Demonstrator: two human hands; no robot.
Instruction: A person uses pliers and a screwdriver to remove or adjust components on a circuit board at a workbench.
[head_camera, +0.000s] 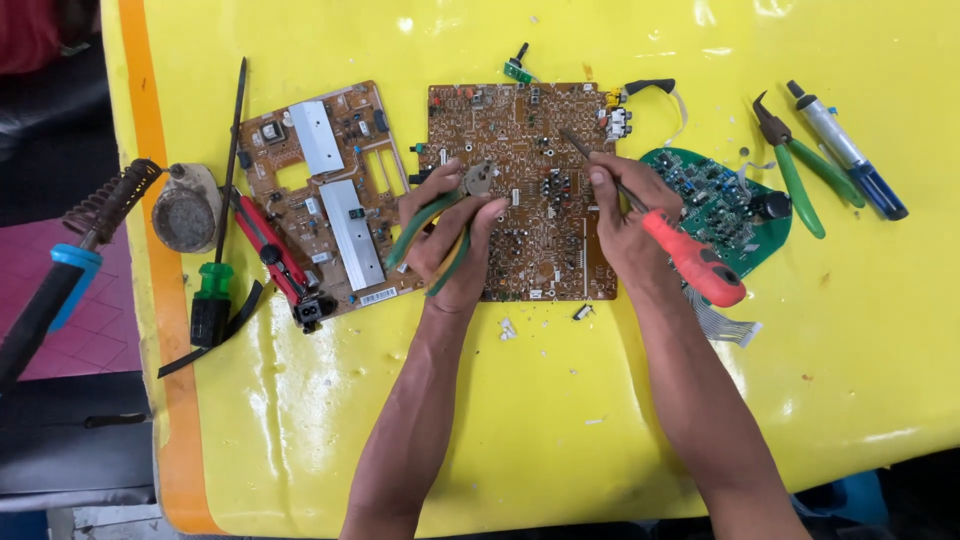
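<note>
- Two bare hands work over a large brown circuit board (525, 190) lying flat in the middle of a yellow table (560, 420).
- The left hand (450, 235) is closed around green-handled pliers (430, 225), whose tip grips a small round grey part (480, 178) just above the board.
- The right hand (625, 215) is closed around a red-handled screwdriver (690, 262); its thin shaft slants up and left, the tip touching the board's upper middle.
- A second brown circuit board (330, 195) with two silver strips lies just left of the large one.
- A green rounded circuit board (725, 205) lies to the right, partly under the right hand.
- Further right lie green-handled cutters (795, 170) and a blue and silver pen-shaped tool (850, 155).
- At the left edge are a green screwdriver (212, 290), a red tool (275, 255), a round dirty sponge holder (187, 210) and a blue-handled soldering iron (60, 280) beyond the table.
</note>
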